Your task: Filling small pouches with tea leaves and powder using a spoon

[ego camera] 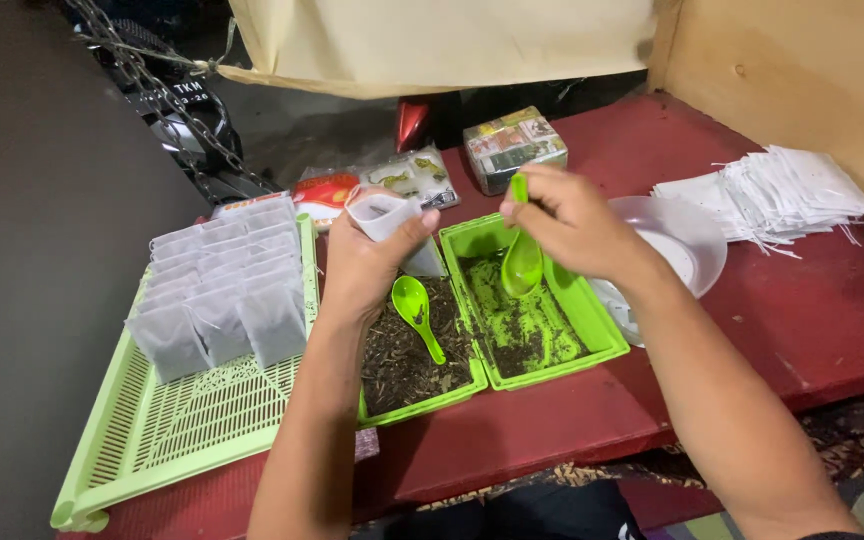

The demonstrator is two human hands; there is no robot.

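Holding a small white filter bag [384,215] open at its mouth, the left hand [367,265] keeps it just above the green box of loose tea [414,370], the grip pinched on the bag. The right hand [577,225] has its grip closed round a green plastic spoon [522,258], bowl down over the box's open lid [537,325], which carries scattered leaf. A second green spoon [415,312] lies in the tea. Filled bags [214,305] stand in rows on the green slatted tray [152,440] left of the box. Doing this well likely means keeping the bag's mouth wide and the spoon level over the box.
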